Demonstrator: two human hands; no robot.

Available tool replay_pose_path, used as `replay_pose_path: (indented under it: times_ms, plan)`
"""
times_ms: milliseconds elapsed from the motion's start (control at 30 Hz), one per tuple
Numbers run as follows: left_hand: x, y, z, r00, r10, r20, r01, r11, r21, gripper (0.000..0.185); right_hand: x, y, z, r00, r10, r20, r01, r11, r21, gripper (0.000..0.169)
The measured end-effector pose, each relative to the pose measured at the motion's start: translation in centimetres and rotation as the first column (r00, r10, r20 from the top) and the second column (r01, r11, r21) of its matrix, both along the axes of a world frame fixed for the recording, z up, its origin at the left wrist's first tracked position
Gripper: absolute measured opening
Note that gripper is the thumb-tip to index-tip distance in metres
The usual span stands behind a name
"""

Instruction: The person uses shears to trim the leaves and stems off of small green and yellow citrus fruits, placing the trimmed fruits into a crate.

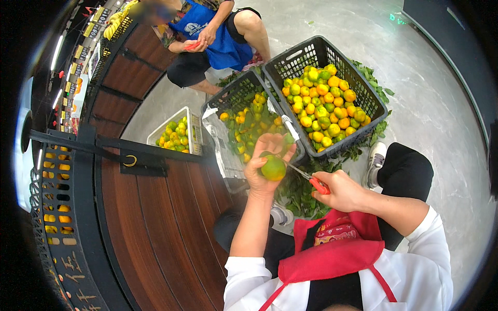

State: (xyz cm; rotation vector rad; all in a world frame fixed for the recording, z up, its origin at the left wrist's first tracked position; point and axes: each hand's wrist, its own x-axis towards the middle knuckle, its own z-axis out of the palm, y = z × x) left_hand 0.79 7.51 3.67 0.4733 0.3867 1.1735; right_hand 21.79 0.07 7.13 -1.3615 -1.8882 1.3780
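Observation:
My left hand [261, 171] holds a green-yellow mandarin [273, 168] above the near end of a black crate, with a leaf at the fingertips. In my right hand [341, 191] are small pruning snips [320, 186] with red handles, their thin blades pointing at the top of the fruit. Whether the blades touch a stem I cannot tell. Beneath my hands stands a black plastic crate [253, 79] of leafy mandarins [243, 128], partly lined with white plastic sheet [221, 140]. To its right, a second black crate [337, 43] holds a heap of mandarins [323, 105] without leaves.
Cut leaves [307, 198] lie on the floor between my feet. A co-worker in a blue apron [229, 46] sits across, holding something red. A white crate [190, 128] of mandarins stands left, beside a wood-panelled display stand [167, 210].

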Motion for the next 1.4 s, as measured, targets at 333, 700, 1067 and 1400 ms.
replay_pose_path:
  times_ms: [333, 700, 1067, 1400]
  plan:
    - [-2.2, -3.5, -6.6, 0.631, 0.167, -0.757, -0.311, 0.949, -0.051, 0.041, -0.3, -2.3, -3.2, 1.000, 0.021, -0.006, -0.022, 0.989, -0.147, 0.026]
    - [-1.5, -6.8, -4.7, -0.254, 0.323, -0.912, 0.374, 0.902, 0.215, 0.055, -0.8, -3.1, -5.8, 0.996, -0.045, -0.074, -0.019, 0.714, -0.700, 0.026]
    - [-1.3, -5.9, -4.6, -0.495, 0.295, -0.817, 0.608, 0.790, -0.083, 0.076, -1.0, -5.2, -9.3, 0.987, -0.115, -0.109, -0.028, 0.550, -0.835, 0.024]
    - [-3.4, -2.3, -7.9, -0.372, -0.264, -0.890, 0.296, 0.875, -0.383, 0.077, -0.9, -4.4, -8.6, 0.938, -0.330, -0.102, 0.025, 0.359, -0.933, 0.034]
